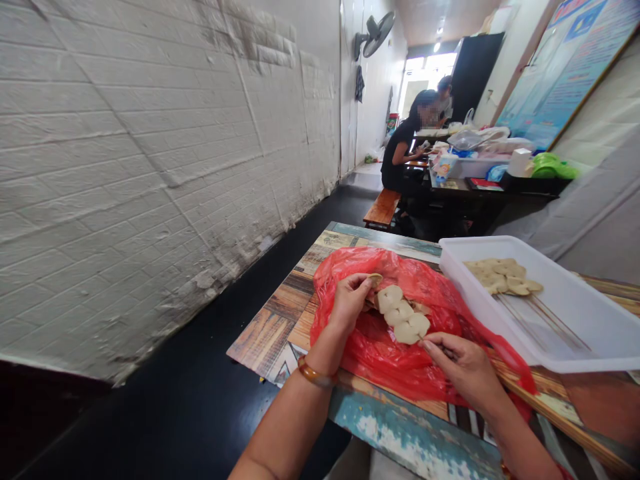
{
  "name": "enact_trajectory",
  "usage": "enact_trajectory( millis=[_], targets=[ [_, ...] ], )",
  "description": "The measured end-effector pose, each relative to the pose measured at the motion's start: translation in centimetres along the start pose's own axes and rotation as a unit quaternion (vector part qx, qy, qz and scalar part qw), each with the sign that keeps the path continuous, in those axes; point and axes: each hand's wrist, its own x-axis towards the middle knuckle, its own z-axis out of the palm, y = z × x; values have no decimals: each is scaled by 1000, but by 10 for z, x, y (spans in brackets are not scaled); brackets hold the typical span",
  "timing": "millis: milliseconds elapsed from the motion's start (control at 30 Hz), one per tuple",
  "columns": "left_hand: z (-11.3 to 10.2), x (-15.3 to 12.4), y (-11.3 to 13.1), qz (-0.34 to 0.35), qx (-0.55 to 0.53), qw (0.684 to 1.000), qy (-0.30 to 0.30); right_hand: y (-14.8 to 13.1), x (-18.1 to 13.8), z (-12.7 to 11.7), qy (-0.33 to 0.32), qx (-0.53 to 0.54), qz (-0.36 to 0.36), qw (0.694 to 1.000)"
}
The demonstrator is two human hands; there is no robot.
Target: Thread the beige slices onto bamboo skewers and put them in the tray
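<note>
My left hand (349,301) pinches a thin, round, beige food slice (375,278) between thumb and fingertips. Below and to the right of it, several similar slices are threaded in an overlapping row on a skewer (401,313). My right hand (463,368) grips that skewer by its near end, with most of the stick hidden. Both hands are over a crumpled red plastic bag (340,270), where more pieces partly show. To the right, a white plastic tub (565,287) holds finished-looking skewers of slices (503,275), their bare sticks pointing toward me.
The bag and tub rest on a wood-patterned table (270,327). A long wooden strip (560,413) lies at the right. Beyond, a person in dark clothes (400,150) sits on a bench (383,207) at a cluttered table, with another person behind. A white brick-patterned wall (150,147) runs along the left.
</note>
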Motion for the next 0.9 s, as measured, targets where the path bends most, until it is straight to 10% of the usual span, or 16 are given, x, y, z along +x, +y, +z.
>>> enact_trajectory(
  millis=[900],
  targets=[
    [1, 0, -1, -16, -25, 999, -43, -9, -1, -1, 33, -15, -29, 999]
  ],
)
